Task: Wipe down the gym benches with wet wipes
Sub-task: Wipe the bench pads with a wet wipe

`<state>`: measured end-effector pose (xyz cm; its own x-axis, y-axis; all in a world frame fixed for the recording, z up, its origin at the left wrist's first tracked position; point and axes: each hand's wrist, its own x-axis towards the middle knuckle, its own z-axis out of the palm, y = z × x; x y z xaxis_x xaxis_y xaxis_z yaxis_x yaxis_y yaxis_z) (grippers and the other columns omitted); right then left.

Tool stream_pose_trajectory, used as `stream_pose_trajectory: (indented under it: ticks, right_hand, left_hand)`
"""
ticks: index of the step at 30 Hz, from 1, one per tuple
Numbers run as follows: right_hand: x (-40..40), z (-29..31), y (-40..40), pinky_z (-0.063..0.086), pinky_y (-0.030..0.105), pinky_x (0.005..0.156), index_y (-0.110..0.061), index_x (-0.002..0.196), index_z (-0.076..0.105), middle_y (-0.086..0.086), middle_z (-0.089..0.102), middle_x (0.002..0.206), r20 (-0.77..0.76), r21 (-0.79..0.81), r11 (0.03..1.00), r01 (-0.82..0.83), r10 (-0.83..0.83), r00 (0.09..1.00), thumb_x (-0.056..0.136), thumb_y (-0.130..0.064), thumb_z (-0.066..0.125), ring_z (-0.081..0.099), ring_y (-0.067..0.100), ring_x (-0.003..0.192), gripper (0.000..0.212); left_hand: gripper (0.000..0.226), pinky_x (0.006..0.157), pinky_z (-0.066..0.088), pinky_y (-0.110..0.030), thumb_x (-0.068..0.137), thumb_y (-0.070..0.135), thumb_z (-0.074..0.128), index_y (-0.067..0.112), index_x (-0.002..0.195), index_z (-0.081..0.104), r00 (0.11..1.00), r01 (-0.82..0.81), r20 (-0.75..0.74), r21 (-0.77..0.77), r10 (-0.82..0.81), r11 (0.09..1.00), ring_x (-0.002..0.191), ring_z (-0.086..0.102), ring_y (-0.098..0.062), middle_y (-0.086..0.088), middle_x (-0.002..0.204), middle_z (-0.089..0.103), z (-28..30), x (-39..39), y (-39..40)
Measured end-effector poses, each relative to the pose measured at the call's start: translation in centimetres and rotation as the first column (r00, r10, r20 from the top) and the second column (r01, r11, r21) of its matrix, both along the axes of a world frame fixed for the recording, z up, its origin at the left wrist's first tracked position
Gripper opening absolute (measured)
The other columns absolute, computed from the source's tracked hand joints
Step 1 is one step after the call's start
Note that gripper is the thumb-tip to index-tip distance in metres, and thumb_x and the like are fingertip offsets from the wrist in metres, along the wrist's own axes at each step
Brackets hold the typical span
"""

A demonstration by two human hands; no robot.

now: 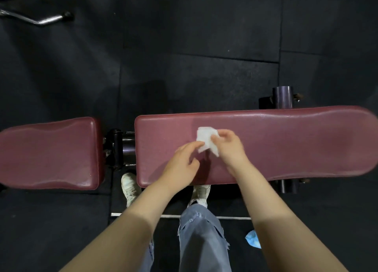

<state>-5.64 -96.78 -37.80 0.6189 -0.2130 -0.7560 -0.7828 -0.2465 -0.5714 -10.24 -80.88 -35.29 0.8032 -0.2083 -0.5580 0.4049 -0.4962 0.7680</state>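
Benches first: the long maroon pad (266, 143) runs across in front of you, with the shorter seat pad (49, 153) to its left, the two apart with the dark hinge bracket (117, 147) between them; both lie flat on the black rubber floor (184, 46), which leaves their tops open to a wipe from where you stand; part of the long pad shows a faint sheen, though I cannot tell whether that is moisture or light; your legs in torn jeans (202, 241) and pale shoes (131, 188) are close against the near edge, so you lean over the surface rather than reach; a chrome curl bar (41, 19) lies far off at the upper left, and something crumpled and blue (253, 239) sits on the floor by your right forearm; above the left part of the long pad your left hand (182, 163) pinches the lower corner of the white wet wipe (205, 142) while your right hand (229, 147) pinches its right edge, both closed on it; held between two hands like that, it looks as if you are unfolding or refolding it before pressing it down.
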Motion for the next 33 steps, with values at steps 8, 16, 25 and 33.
stream_pose_trajectory:
  ticks: [8, 16, 25, 33]
  right_hand:
    - [5.9, -5.1, -4.6, 0.037, 0.035, 0.084, -0.002, 0.101, 0.061, 0.019, 0.060, 0.111, 0.276, -0.721, 0.678, 0.142, 0.093, 0.957, 0.093, -0.014, 0.053, 0.055, 0.035, 0.102, 0.017]
    - [5.2, -10.0, 14.4, 0.046, 0.032, 0.079, -0.009, 0.089, 0.065, 0.006, 0.064, 0.086, 0.471, -0.563, 0.811, -0.157, 0.471, 0.746, 0.078, 0.001, 0.049, 0.060, 0.026, 0.083, 0.021]
    - [5.9, -7.6, 8.8, 0.047, 0.040, 0.072, -0.013, 0.086, 0.066, 0.015, 0.069, 0.089, 0.291, -0.655, 0.456, -0.602, 0.888, 0.356, 0.072, -0.003, 0.054, 0.063, 0.039, 0.083, 0.022]
    - [1.7, -8.0, 0.3, 0.044, 0.048, 0.088, -0.003, 0.098, 0.057, 0.022, 0.064, 0.100, 0.267, -0.812, 0.553, 0.188, 0.065, 0.961, 0.078, -0.010, 0.040, 0.059, 0.040, 0.096, 0.027]
  left_hand:
    - [0.050, 0.109, 0.033, -0.030, 0.088, 0.007, 0.054, 0.018, 0.137, 0.051, 0.999, 0.032, -0.048, 0.322, -0.017, 0.946, 0.130, 0.044, -0.020, -0.002, 0.139, 0.049, -4.5, 1.4, 11.1]
    - [0.050, 0.101, 0.030, -0.020, 0.090, 0.004, 0.051, 0.021, 0.137, 0.050, 0.950, -0.273, -0.057, 0.331, 0.307, 0.903, 0.123, 0.043, -0.006, 0.004, 0.140, 0.046, -7.5, 0.9, 17.3]
    - [0.047, 0.103, 0.037, -0.027, 0.093, 0.001, 0.045, 0.021, 0.136, 0.048, 0.860, -0.391, -0.261, 0.219, 0.439, 0.894, 0.125, 0.048, -0.012, 0.008, 0.131, 0.052, -7.7, -1.0, 16.8]
    - [0.048, 0.077, 0.038, -0.008, 0.094, -0.001, 0.044, 0.018, 0.139, 0.048, 0.824, -0.435, -0.328, 0.157, 0.462, 0.887, 0.113, 0.054, -0.008, 0.010, 0.125, 0.055, -8.4, -1.8, 15.3]
